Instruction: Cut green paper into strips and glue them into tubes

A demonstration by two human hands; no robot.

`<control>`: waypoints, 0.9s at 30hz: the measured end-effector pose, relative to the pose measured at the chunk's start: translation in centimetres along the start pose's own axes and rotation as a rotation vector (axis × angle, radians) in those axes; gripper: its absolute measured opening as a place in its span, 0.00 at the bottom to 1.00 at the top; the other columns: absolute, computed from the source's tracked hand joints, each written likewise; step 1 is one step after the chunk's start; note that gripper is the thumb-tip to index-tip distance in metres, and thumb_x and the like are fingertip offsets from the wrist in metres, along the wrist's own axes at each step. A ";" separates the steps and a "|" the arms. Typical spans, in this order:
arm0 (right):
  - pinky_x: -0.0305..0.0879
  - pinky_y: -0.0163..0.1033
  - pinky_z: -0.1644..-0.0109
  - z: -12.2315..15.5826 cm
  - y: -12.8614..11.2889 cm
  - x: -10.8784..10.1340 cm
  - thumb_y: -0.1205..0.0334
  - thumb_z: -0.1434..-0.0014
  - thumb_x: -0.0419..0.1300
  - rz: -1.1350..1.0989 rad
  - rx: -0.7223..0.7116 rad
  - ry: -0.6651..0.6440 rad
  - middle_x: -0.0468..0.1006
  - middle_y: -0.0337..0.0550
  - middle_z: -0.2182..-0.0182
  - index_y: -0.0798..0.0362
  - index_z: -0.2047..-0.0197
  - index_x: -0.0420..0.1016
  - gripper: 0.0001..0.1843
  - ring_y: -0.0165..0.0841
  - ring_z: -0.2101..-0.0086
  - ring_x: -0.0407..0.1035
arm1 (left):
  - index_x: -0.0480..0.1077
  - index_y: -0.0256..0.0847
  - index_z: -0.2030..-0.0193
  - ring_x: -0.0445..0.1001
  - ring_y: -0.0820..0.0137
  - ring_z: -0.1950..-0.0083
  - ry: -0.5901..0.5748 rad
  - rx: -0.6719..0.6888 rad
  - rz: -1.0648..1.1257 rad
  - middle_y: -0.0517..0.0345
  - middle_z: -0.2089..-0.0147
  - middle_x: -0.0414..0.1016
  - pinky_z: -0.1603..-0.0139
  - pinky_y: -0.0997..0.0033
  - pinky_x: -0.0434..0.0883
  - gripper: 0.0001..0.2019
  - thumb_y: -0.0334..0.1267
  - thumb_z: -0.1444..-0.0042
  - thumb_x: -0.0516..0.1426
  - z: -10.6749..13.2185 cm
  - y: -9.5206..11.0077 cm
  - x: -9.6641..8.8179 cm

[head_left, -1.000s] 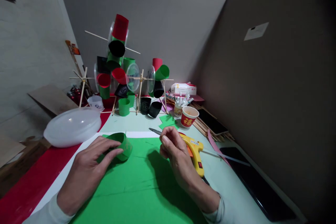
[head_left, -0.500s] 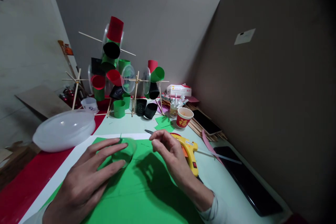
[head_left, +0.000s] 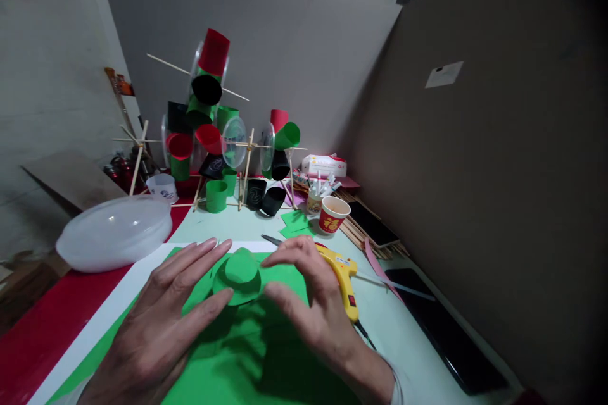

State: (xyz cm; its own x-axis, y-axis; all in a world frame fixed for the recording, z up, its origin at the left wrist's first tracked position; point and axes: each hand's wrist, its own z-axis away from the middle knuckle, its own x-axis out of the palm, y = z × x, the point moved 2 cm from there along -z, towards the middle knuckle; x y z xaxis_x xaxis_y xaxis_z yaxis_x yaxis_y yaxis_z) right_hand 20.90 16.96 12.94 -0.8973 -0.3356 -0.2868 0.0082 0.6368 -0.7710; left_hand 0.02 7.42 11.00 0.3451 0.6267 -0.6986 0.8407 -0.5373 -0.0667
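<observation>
A small green paper piece [head_left: 240,267], with a rounded top and a wider disc at its base, sits on the green sheet [head_left: 228,367] between my hands. To its left, my left hand [head_left: 161,316] is open, its fingers stretched out and the thumb tip close to the disc's edge. My right hand [head_left: 316,294] curves around the right side, open, with a gap between thumb and fingers; the thumb is slightly blurred. Whether either hand touches the piece I cannot tell. Just beyond my right wrist lies a yellow glue gun [head_left: 350,285], partly hidden by the hand.
Behind stands a stick frame [head_left: 247,158] carrying red, green and black paper cups and clear discs. A red paper cup [head_left: 331,215], marker pens [head_left: 323,185] and a black phone-like slab [head_left: 441,329] are on the right. A whitish plastic bowl [head_left: 114,231] lies left. A dark pointed tip [head_left: 270,240] shows ahead.
The green piece, blurred under my left fingers before, now shows clearly between both hands. My right hand has gone from nearly pinched to spread, and my left fingers have straightened.
</observation>
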 end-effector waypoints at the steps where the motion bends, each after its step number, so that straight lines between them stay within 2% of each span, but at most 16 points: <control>1: 0.66 0.46 0.39 0.2 -0.4 0.2 0.53 0.35 0.69 0.051 -0.097 -0.062 0.77 0.49 0.48 0.49 0.54 0.84 0.11 0.42 0.46 0.72 | 0.68 0.39 0.39 0.52 0.47 0.21 0.004 0.000 0.003 0.47 0.18 0.48 0.25 0.48 0.55 0.24 0.18 0.38 0.48 -0.1 0.2 0.0; 3: 0.58 0.50 0.29 0.5 -0.7 0.7 0.53 0.37 0.71 0.166 -0.250 -0.181 0.67 0.55 0.33 0.51 0.48 0.84 0.17 0.48 0.33 0.62 | 0.68 0.36 0.42 0.53 0.47 0.21 0.006 0.000 0.027 0.44 0.19 0.49 0.25 0.47 0.56 0.23 0.15 0.39 0.48 -0.4 0.5 0.2; 4: 0.52 0.52 0.25 0.7 -0.6 0.9 0.55 0.37 0.70 0.224 -0.289 -0.215 0.63 0.57 0.29 0.53 0.47 0.83 0.17 0.49 0.29 0.56 | 0.68 0.36 0.43 0.53 0.47 0.21 0.001 -0.002 0.049 0.44 0.19 0.50 0.24 0.48 0.56 0.22 0.14 0.39 0.48 -0.5 0.6 0.3; 5: 0.48 0.53 0.24 0.8 -0.4 1.1 0.58 0.36 0.69 0.277 -0.308 -0.235 0.60 0.57 0.27 0.53 0.47 0.83 0.15 0.49 0.27 0.51 | 0.68 0.36 0.43 0.52 0.48 0.21 -0.003 -0.008 0.067 0.44 0.20 0.50 0.24 0.49 0.56 0.22 0.14 0.38 0.48 -0.5 0.7 0.5; 7: 0.47 0.54 0.23 1.0 0.1 1.2 0.66 0.35 0.65 0.342 -0.295 -0.248 0.60 0.57 0.26 0.54 0.50 0.83 0.11 0.48 0.25 0.47 | 0.68 0.37 0.43 0.52 0.52 0.21 -0.014 -0.030 0.092 0.46 0.20 0.51 0.24 0.54 0.56 0.21 0.14 0.37 0.48 -0.5 0.7 0.8; 9: 0.49 0.55 0.24 1.0 0.3 1.3 0.70 0.35 0.62 0.348 -0.262 -0.238 0.61 0.56 0.27 0.53 0.54 0.83 0.10 0.47 0.25 0.48 | 0.69 0.41 0.41 0.53 0.57 0.21 -0.010 -0.068 0.122 0.51 0.20 0.52 0.24 0.60 0.56 0.22 0.16 0.35 0.49 -0.3 0.6 1.1; 11: 0.51 0.56 0.24 0.9 0.5 1.2 0.70 0.35 0.62 0.303 -0.208 -0.217 0.63 0.56 0.27 0.53 0.56 0.83 0.09 0.47 0.26 0.50 | 0.68 0.47 0.37 0.56 0.64 0.22 0.023 -0.170 0.165 0.58 0.21 0.55 0.24 0.66 0.54 0.22 0.22 0.31 0.51 0.1 0.3 1.4; 13: 0.52 0.59 0.25 0.6 0.8 1.2 0.68 0.35 0.64 0.214 -0.091 -0.157 0.65 0.55 0.28 0.52 0.58 0.84 0.06 0.47 0.27 0.53 | 0.67 0.55 0.33 0.59 0.68 0.24 0.078 -0.375 0.239 0.64 0.23 0.60 0.25 0.71 0.53 0.20 0.33 0.28 0.53 0.5 -0.3 1.6; 15: 0.50 0.63 0.25 0.3 1.3 1.0 0.66 0.37 0.67 0.102 0.064 -0.078 0.66 0.53 0.28 0.51 0.61 0.85 0.03 0.49 0.27 0.55 | 0.68 0.60 0.36 0.64 0.65 0.27 0.123 -0.700 0.351 0.67 0.28 0.67 0.28 0.70 0.57 0.16 0.47 0.29 0.55 1.1 -1.3 2.0; 17: 0.47 0.66 0.25 0.1 2.0 1.0 0.65 0.38 0.70 -0.017 0.198 -0.014 0.67 0.52 0.28 0.50 0.63 0.85 0.02 0.50 0.28 0.56 | 0.72 0.59 0.44 0.72 0.59 0.37 0.111 -1.027 0.499 0.64 0.38 0.75 0.37 0.65 0.65 0.17 0.59 0.35 0.58 1.7 -2.2 2.6; 19: 0.45 0.67 0.24 -0.1 2.6 1.0 0.64 0.40 0.72 -0.128 0.289 0.026 0.69 0.51 0.29 0.49 0.64 0.86 0.00 0.50 0.28 0.57 | 0.74 0.55 0.51 0.78 0.57 0.49 0.044 -1.239 0.669 0.62 0.50 0.79 0.48 0.65 0.72 0.22 0.66 0.42 0.60 2.2 -2.8 3.4; 22: 0.47 0.66 0.24 -0.1 3.1 1.0 0.62 0.41 0.73 -0.239 0.343 0.078 0.72 0.50 0.31 0.48 0.63 0.87 0.02 0.49 0.30 0.60 | 0.77 0.52 0.53 0.79 0.59 0.55 0.001 -1.393 0.988 0.60 0.60 0.81 0.56 0.70 0.75 0.27 0.67 0.51 0.67 2.4 -2.6 4.7; 25: 0.48 0.64 0.24 0.1 3.2 1.1 0.61 0.41 0.73 -0.267 0.354 0.104 0.73 0.48 0.32 0.46 0.63 0.88 0.01 0.49 0.30 0.61 | 0.79 0.50 0.50 0.79 0.62 0.58 0.075 -1.534 1.280 0.60 0.62 0.83 0.61 0.73 0.77 0.29 0.58 0.56 0.74 2.4 -1.4 5.4; 27: 0.48 0.64 0.24 0.2 2.9 1.3 0.61 0.40 0.72 -0.266 0.352 0.100 0.74 0.48 0.33 0.46 0.64 0.88 0.01 0.49 0.31 0.61 | 0.80 0.48 0.52 0.80 0.63 0.60 0.118 -1.604 1.403 0.59 0.62 0.84 0.62 0.72 0.78 0.28 0.49 0.60 0.78 2.3 -0.7 5.5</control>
State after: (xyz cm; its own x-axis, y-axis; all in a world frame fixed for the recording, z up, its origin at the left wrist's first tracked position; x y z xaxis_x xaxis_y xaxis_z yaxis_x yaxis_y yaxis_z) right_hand 19.80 18.23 10.16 -0.9265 -0.3762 -0.0101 -0.0939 0.2570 -0.9618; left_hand 0.39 9.95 5.59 0.8642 0.3977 0.3081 -0.4170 0.2234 0.8810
